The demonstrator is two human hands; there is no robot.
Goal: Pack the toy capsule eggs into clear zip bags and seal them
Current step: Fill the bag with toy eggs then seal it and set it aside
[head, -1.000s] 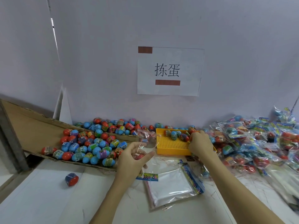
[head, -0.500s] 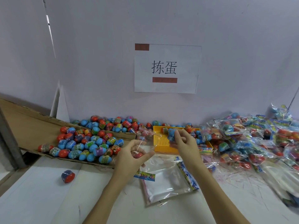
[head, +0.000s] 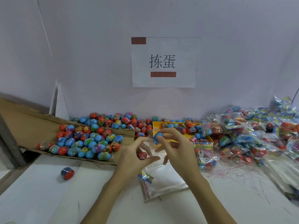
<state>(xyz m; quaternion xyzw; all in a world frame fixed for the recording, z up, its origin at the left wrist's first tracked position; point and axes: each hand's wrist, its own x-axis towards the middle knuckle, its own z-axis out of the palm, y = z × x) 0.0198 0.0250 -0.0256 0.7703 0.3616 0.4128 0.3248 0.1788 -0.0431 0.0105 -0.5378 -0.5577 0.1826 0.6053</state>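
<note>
**Item: blue egg at the bag mouth**

While my left hand (head: 135, 156) grips the clear zip bag (head: 149, 150) with a red egg (head: 142, 155) inside, my right hand (head: 174, 143) pinches a blue egg (head: 157, 137) just above. Risk: the limp mouth folds and the egg drops onto the table (head: 48, 199).

Blue-and-red capsule eggs (head: 84, 143), yellow tray (head: 156, 125), white sign (head: 165, 62) with brown bars.

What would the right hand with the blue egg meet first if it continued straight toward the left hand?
Probably the open clear bag that the left hand holds, already with a red egg inside. The right hand pinches the blue egg just above its mouth; depth is uncertain.
</note>
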